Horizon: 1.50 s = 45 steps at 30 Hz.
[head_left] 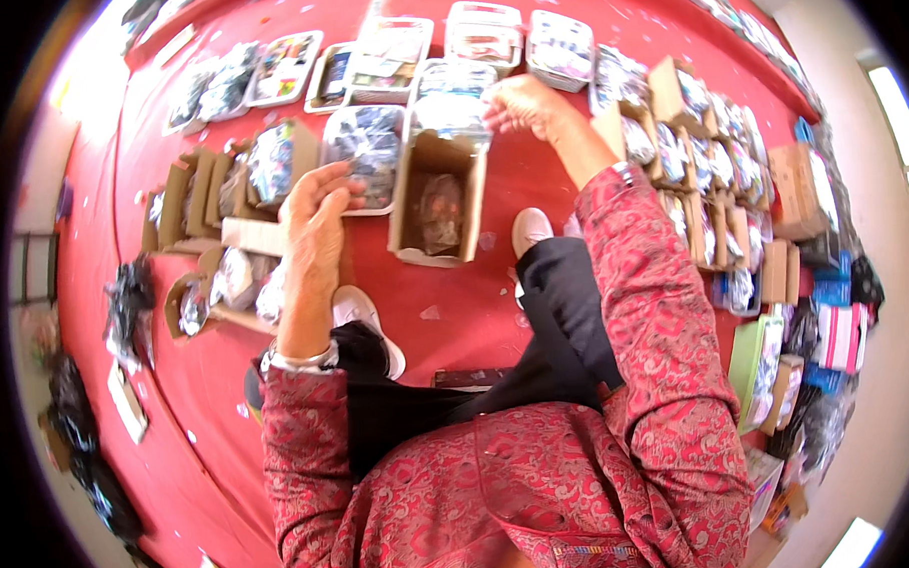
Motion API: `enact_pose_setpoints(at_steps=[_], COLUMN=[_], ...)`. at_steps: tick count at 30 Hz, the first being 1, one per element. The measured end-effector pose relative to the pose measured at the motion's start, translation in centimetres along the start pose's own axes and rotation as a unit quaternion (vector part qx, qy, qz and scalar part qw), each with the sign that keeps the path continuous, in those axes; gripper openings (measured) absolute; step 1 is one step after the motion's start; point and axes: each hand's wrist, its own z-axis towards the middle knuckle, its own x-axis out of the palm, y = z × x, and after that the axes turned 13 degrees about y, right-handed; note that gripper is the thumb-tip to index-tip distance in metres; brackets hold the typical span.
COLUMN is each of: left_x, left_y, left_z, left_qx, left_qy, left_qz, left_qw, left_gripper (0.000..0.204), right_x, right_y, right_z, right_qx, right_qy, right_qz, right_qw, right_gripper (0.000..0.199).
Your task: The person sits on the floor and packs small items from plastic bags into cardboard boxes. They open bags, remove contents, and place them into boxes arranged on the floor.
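2 hands work above an open cardboard box (436,196): right hand (521,103) pinching a clear packet (452,111), left hand (317,204) seemingly loosely curled.

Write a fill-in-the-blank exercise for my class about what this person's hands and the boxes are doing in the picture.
1. The open cardboard box lies on a floor covering coloured ____.
2. The right hand reaches to the far end of the box, where a clear ____ package lies.
3. The left hand is raised to the ____ of the box.
4. Both sleeves are red with a ____ design.

Missing words: red; plastic; left; patterned
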Motion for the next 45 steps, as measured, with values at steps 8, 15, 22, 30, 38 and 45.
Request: enact_pose_setpoints(at_steps=[8,15,22,30,38,45], left_x=[1.7,4.6,6.8,7.3,9.3,7.6], left_y=[1.2,2.5,4.0,5.7,5.0,5.1], left_z=[0.2,1.3,2.9,3.1,3.4,1.9], left_qx=[-0.052,-0.115,-0.164,-0.181,-0.187,-0.173], left_qy=[0.061,0.109,0.107,0.098,0.131,0.118], left_qz=[0.073,0.111,0.146,0.154,0.142,0.15], left_qw=[0.994,0.981,0.97,0.966,0.963,0.966], left_gripper=[0.027,0.025,0.025,0.023,0.024,0.027], right_x=[-12.9,-9.1,-8.1,-7.7,-1.9,-0.6], right_y=[-12.5,-43.7,-48.4,-41.9,-57.1,-52.3], right_z=[-19.9,-29.2,-25.1,-18.5,-21.1,-22.8], right_qx=[-0.11,0.227,0.191,0.464,0.223,0.259], right_qy=[-0.233,-0.461,-0.52,-0.48,-0.426,-0.525], right_qz=[0.215,0.314,-0.033,0.036,-0.195,0.072], right_qw=[0.942,0.799,0.832,0.744,0.855,0.807], right_gripper=[0.021,0.017,0.07,0.094,0.037,0.019])
